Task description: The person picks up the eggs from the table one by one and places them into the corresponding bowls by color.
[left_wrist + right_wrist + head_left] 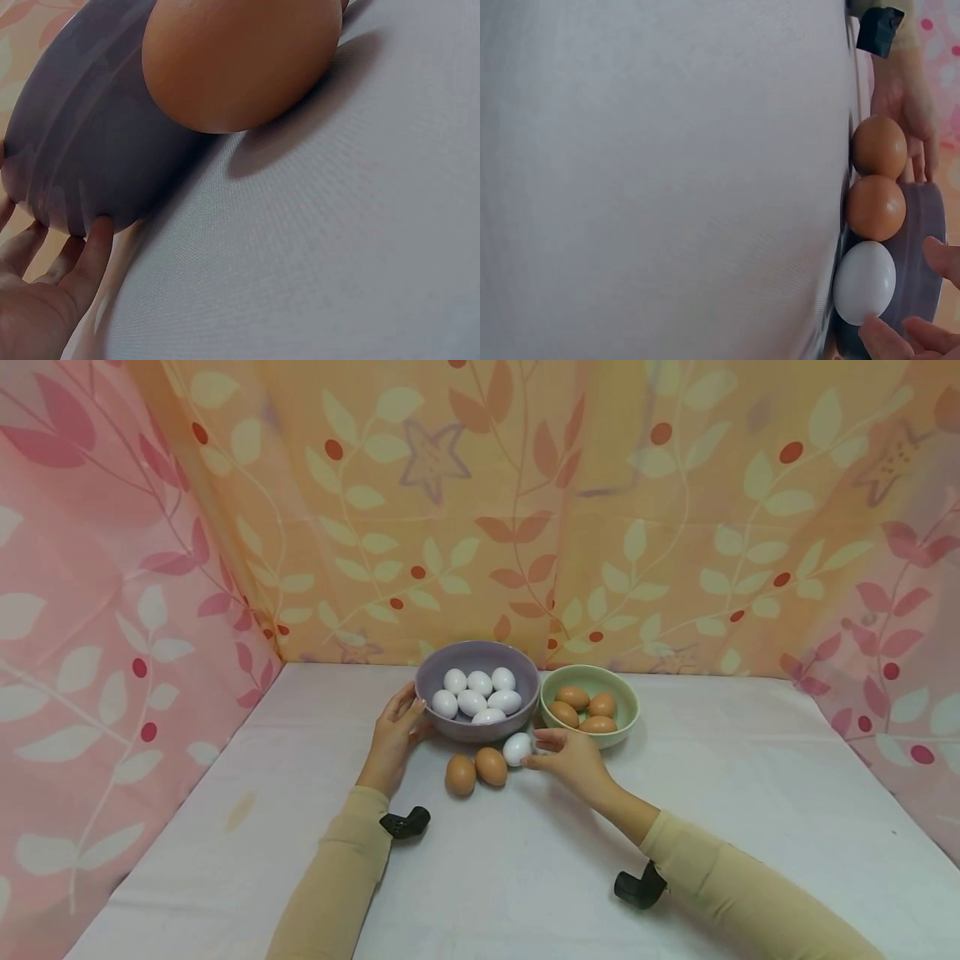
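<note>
Against the left outer side of a purple bowl (477, 734) rests my left hand (388, 743), fingertips on its wall. Several white eggs (472, 702) lie inside that bowl. In front of it on the cloth are a white egg (517, 749) and two brown eggs, the middle one (491, 767) and the left one (461, 775). My right hand (573, 765) is at the white egg's right side, thumb and fingers apart; a fingertip is at its surface in the right wrist view. A brown egg (240, 60) partly hides the bowl in the left wrist view.
A light green bowl (627, 727) holding several brown eggs (597, 724) stands right beside the purple bowl, just behind my right hand. White cloth (480, 893) covers the table. Patterned curtains (510, 510) close off the back and both sides.
</note>
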Demonstrator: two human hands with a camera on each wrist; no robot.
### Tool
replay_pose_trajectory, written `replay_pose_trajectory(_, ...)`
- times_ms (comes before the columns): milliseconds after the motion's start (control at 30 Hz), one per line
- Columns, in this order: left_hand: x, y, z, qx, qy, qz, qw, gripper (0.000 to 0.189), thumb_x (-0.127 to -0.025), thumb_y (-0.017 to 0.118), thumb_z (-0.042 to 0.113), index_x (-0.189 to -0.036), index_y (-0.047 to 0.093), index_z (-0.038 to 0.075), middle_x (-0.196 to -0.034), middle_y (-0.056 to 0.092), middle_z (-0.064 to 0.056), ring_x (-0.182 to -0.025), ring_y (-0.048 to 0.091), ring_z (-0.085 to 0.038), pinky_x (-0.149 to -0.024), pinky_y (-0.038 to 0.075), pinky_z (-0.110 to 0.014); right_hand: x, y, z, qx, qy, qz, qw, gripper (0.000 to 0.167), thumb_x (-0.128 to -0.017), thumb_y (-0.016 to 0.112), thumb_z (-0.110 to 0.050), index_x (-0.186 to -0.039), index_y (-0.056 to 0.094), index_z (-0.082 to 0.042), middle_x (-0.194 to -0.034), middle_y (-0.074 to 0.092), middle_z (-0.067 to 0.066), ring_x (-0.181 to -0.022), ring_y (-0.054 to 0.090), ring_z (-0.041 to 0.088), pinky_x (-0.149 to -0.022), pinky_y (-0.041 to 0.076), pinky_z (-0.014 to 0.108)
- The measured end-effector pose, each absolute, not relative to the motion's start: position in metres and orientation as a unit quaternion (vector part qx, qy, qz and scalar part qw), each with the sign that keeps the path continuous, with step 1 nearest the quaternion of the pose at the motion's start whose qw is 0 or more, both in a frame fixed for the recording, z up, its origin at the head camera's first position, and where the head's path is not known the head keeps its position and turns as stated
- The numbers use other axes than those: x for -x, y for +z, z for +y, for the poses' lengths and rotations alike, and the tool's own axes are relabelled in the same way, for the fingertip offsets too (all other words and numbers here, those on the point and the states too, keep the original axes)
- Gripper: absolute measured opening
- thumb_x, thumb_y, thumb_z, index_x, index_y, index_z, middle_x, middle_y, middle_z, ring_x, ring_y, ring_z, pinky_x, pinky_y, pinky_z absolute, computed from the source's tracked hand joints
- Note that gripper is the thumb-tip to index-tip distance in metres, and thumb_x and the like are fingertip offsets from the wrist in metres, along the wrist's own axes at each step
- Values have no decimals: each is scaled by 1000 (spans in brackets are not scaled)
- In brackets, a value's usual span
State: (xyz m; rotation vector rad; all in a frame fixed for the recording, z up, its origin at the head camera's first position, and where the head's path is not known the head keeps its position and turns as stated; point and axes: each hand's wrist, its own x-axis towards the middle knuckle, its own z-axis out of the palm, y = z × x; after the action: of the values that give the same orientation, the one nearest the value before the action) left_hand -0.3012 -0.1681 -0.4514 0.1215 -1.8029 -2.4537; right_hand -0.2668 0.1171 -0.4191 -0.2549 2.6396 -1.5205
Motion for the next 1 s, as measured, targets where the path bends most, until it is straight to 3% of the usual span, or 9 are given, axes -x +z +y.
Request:
replay_pose_trajectory(267, 301, -452, -168, -40, -807, -587, 49, 54, -102, 57, 18, -152, 39, 16, -160, 36, -6, -144, 38, -21, -112, 42, -51, 268, -422, 115, 87, -487, 868, 42, 61, -78, 84, -19, -129, 61, 6, -130, 66, 20, -120, 64, 34, -100, 53, 44)
replay_pose_trajectory(500, 301, -453, -169, -41, -806, -589, 48, 54, -102, 57, 18, -152, 39, 16, -160, 35, -6, -144, 37, -21, -113, 41, -52, 268, -427, 111, 77, -500, 860, 56, 62, -76, 84, -14, -129, 60, 10, -122, 68, 24, -110, 69, 33, -94, 56, 41)
replay_pose_trajectory(1000, 302, -452, -168, -40, -807, -587, 46, 53, -102, 57, 19, -152, 39, 17, -160, 36, -4, -143, 39, -21, -113, 42, -49, 272, -433, 106, 82, -513, 852, 59, 61, -77, 84, -10, -128, 59, 12, -121, 68, 26, -110, 69, 34, -91, 58, 38)
